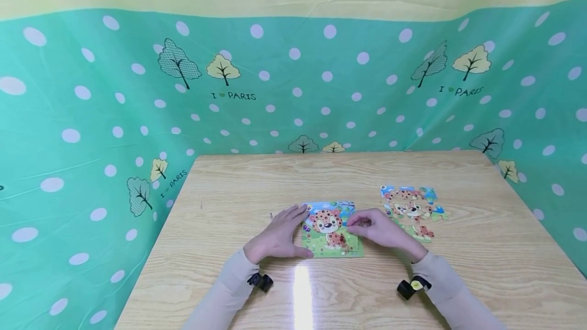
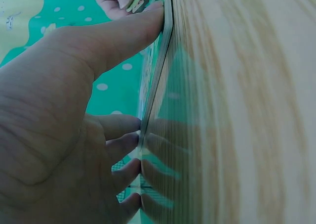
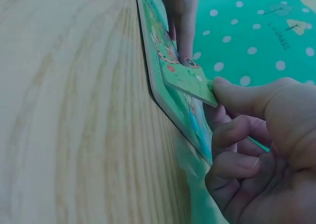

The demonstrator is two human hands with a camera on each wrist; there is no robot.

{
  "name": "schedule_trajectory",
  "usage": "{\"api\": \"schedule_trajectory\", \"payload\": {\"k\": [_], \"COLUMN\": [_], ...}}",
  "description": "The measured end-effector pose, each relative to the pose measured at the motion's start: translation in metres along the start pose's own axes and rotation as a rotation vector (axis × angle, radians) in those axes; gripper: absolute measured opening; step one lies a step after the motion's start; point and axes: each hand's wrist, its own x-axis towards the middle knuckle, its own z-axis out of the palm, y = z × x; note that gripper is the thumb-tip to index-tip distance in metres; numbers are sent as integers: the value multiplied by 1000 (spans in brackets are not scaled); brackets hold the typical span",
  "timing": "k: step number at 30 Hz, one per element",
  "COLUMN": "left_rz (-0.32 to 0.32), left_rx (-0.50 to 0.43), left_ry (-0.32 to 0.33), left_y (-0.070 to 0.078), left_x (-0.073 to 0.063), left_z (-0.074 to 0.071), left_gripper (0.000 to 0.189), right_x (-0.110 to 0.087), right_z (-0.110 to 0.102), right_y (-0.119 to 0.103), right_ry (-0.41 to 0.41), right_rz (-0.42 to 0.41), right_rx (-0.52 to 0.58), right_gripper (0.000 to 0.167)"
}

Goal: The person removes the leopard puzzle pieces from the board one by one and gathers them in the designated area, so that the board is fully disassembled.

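Observation:
A puzzle board (image 1: 316,252) with a spotted leopard cub on grass lies flat in front of me. My left hand (image 1: 281,236) rests at its left side, fingers spread and fairly straight, the thumb (image 2: 123,38) touching the board's near edge. At the board's right side, my right hand (image 1: 378,228) pinches a green puzzle piece (image 3: 190,83) between thumb and forefinger. In the right wrist view that piece is tilted, its near corner raised over the board's surface. The other fingers of the right hand are curled in toward the palm.
To the right on the wooden table (image 1: 220,192) lies a second leopard picture of puzzle pieces (image 1: 408,208), with gaps between some of them. A green dotted curtain (image 1: 293,80) hangs behind and along both sides.

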Motion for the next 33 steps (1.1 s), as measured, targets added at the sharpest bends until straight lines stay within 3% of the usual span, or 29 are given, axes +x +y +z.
{"api": "schedule_trajectory", "payload": {"k": [17,33], "left_rz": [-1,-10], "left_rx": [-18,-17], "left_ry": [9,6], "left_y": [-1,-1], "left_x": [0,0], "left_z": [1,2], "left_gripper": [115,117], "right_x": [-16,-34], "right_z": [-22,-47], "right_y": [6,18], "right_ry": [94,132], "right_rz": [74,132], "right_rx": [11,-11], "right_gripper": [25,27]}}
